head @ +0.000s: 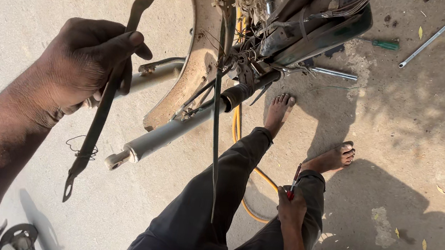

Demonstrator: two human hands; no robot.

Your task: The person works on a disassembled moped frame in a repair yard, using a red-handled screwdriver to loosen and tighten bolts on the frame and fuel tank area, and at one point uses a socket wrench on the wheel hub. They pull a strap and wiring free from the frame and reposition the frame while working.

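Note:
My left hand [85, 66] is closed around a dark flat metal stay [93, 132] that hangs from a rusty curved mudguard [197, 56]. The stay's lower end, with a small hole, points at the ground. My right hand [291, 207] rests on my right knee and grips a small red-handled tool [295, 180], tip up. A grey shock tube [165, 134] slants beneath the mudguard, and a thin dark strip [215, 135] dangles in front of my legs. Tangled wires and a dark seat and frame part [314, 24] sit above.
On the concrete lie a long silver spanner [427, 41], a green-handled screwdriver [384, 44], a chrome rod [333, 73], a yellow hose [255, 174] and a loop of thin wire [82, 148]. My bare feet [337, 158] stand near the frame. Black parts lie at the bottom left [17, 236].

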